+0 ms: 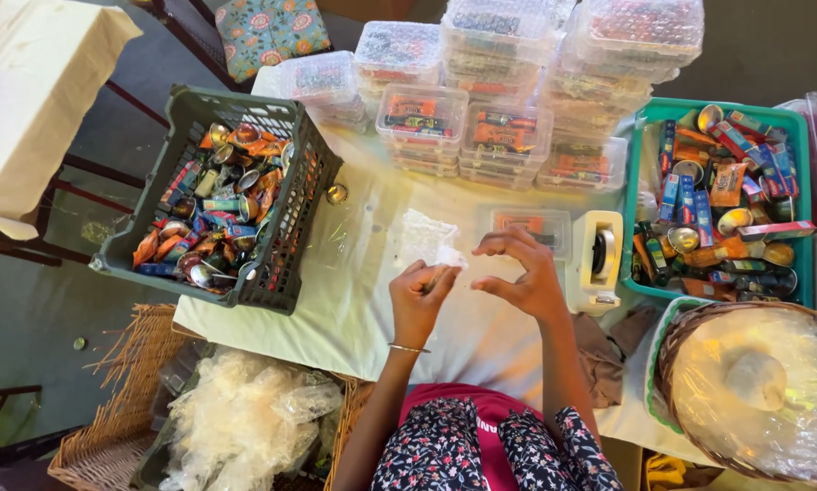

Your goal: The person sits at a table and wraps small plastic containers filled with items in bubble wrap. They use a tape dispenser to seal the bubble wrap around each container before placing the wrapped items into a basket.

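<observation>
Left hand: the left hand (419,298) is curled closed, fingertips pinching one edge of a small piece of clear wrap (431,241), a thin bangle on the wrist
Right hand: the right hand (522,270) is half open, fingers arched, thumb and forefinger nipping the same clear wrap from the other side
Clear wrap: crinkled and see-through, held between both hands, its loose part lying just beyond the left fingertips
Surface: a table under a pale cloth (363,300), bare cloth under and around the hands
Beyond the hands: stacks of lidded clear boxes (509,100) filled with colourful small items, and one single clear box (527,225) just past the right fingers
Beside the right hand: a white tape dispenser (598,259), then a teal tray (795,123) heaped with wrapped packets and shiny round pieces
Left of the left hand: a dark green crate (190,114) of similar items, tilted at the table's edge
Nearer the body: a wicker basket (117,436) of crumpled clear plastic on the left, a round basket (672,350) covered in plastic on the right
Room: dark grey floor (26,318), a chair with a floral cushion (267,32) at the far side
</observation>
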